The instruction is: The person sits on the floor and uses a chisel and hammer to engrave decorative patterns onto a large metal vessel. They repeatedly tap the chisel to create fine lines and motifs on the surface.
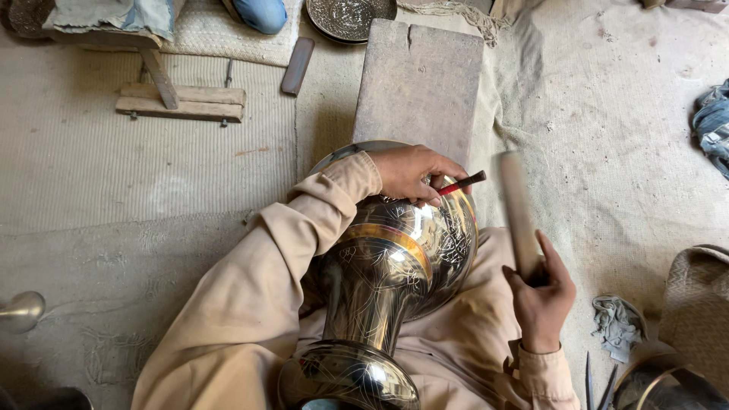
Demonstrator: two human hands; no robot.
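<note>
Big engraved metal vase [395, 266] lying across lap, belly toward wood block [419, 83]. Left hand [414, 173] on belly, fingers closed round red-handled chisel [461, 183]. Right hand [541, 300] gripping blurred wooden mallet [519, 212], raised nr chisel.

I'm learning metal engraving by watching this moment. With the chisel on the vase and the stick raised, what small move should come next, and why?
Probably a light tap: bring the wooden stick in the right hand down onto the free end of the chisel. The left hand already holds the chisel's tip against the engraved metal vase, while the stick is blurred and apart from it.
</note>
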